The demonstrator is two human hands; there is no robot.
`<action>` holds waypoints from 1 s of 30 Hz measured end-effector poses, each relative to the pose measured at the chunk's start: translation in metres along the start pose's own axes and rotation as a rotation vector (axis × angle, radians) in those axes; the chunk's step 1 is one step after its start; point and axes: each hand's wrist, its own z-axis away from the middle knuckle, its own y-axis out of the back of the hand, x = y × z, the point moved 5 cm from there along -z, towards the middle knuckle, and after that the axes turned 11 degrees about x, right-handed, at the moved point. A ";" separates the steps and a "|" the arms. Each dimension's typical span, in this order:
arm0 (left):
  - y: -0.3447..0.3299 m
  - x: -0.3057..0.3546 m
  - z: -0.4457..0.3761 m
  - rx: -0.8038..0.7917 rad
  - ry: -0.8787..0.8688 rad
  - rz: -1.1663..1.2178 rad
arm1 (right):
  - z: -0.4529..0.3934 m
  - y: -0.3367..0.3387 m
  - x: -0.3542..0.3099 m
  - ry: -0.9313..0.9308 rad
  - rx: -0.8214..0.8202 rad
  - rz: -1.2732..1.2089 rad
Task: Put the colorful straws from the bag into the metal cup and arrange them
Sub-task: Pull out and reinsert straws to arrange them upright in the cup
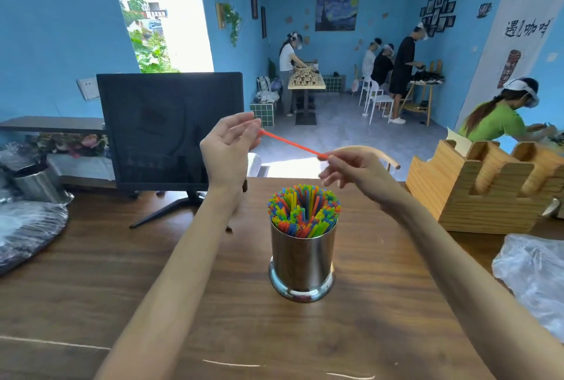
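Metal cup [301, 260] sits mid-table [91, 273], packed with upright colorful straws [304, 210]; your left hand [227, 147] and right hand [351, 167] each pinch an end of one red straw [290, 143] above it. Plastic bag [532, 276] lies at the table's right edge.

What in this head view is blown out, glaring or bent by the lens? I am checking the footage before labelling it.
Head view: the tall window is overexposed to near white; the shiny metal cup carries bright reflections; the dark monitor screen mirrors faint shapes; the brown wooden table edges and blue walls bow from wide-angle distortion; the thin red straw, pinched by left hand and right hand, stays sharp.
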 end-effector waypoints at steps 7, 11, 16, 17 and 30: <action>0.000 -0.050 0.028 -0.329 0.198 -0.314 | -0.008 0.045 -0.010 -0.127 0.325 -0.402; -0.013 -0.059 0.046 -0.610 0.014 -0.627 | -0.010 0.043 -0.035 0.053 0.440 -0.281; -0.014 -0.057 0.052 -0.496 -0.119 -0.675 | 0.000 0.010 -0.041 0.234 0.360 0.065; -0.015 -0.056 0.053 -0.478 -0.128 -0.653 | 0.004 0.000 -0.032 0.223 0.326 0.145; -0.035 -0.040 0.100 -0.697 -0.435 -0.786 | 0.020 -0.012 0.029 -0.116 0.077 0.127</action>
